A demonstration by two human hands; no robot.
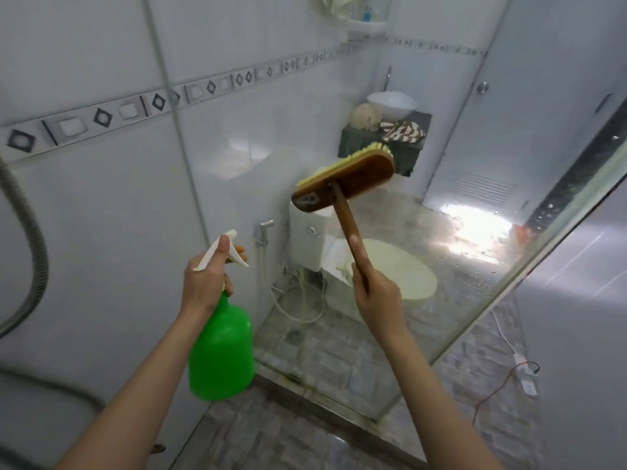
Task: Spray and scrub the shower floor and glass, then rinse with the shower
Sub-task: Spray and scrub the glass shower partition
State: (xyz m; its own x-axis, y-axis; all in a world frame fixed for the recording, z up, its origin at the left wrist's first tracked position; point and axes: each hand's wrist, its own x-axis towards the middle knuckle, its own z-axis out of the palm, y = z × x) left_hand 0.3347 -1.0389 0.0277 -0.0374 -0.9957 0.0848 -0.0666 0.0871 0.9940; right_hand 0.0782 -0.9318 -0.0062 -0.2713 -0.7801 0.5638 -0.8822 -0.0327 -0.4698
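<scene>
both hands up in front of me. left hand (pixel 207 283) is wrapped round the neck of the green spray bottle (pixel 222 347), thumb laid up along the white sprayer head, fingertips curled in at the trigger. the bottle stands close to upright, body hanging below my fist, nozzle aimed up and to the right at the glass (pixel 458 283). it shows me a plain green side, with no writing i can make out.

right hand (pixel 376 300) is closed round the lower end of the brush (pixel 342 179) handle, one finger stretched up along the wood. the handle runs from my fist up and a little left to the middle of the head. the head's long axis slants from lower left up to upper right, brown back toward me, yellow bristles turned away at the glass. whether the bristles touch the pane, i cannot tell.

through the glass: toilet (pixel 312 239) below the brush, white basin (pixel 392 103) on a dark counter further back. a small blue bottle sits on the shelf (pixel 366 25) up top, label too blurred to read. shower hose (pixel 37 239) curves down the wall on my left. grey tiled floor (pixel 305 435) under my arms.
</scene>
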